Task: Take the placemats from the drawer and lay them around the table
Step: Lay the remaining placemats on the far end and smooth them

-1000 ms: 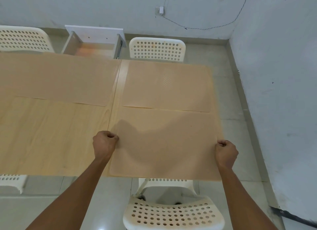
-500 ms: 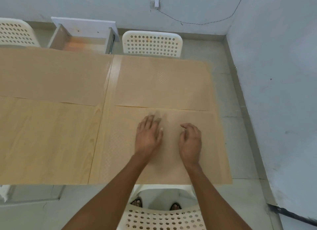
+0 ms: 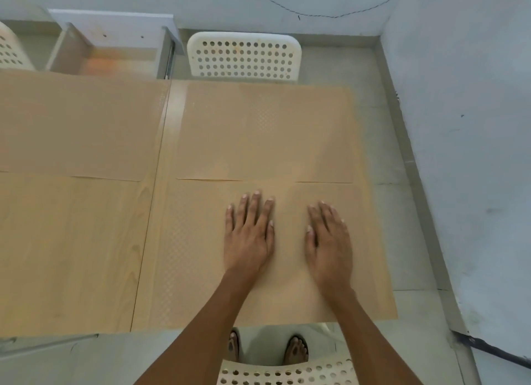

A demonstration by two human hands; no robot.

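A tan placemat (image 3: pixel 201 255) lies flat at the near right corner of the wooden table (image 3: pixel 71 255). My left hand (image 3: pixel 248 235) and my right hand (image 3: pixel 329 241) rest palm down on its middle, fingers spread, holding nothing. Beyond it a second tan placemat (image 3: pixel 264 131) covers the far right place. A third placemat (image 3: pixel 77 126) lies at the far left. The white drawer (image 3: pixel 109 51) stands pulled out past the table's far edge, with an orange-toned bottom showing.
A white perforated chair (image 3: pixel 244 57) stands at the far side and another (image 3: pixel 287 373) right below me, with my sandalled feet under it. A third chair (image 3: pixel 10 51) shows at the far left. The grey wall (image 3: pixel 459 126) runs close along the right.
My hands let go of the near placemat's side edges and came to its middle, pressing flat. The mat now lies fully down. The view has dropped closer to the table.
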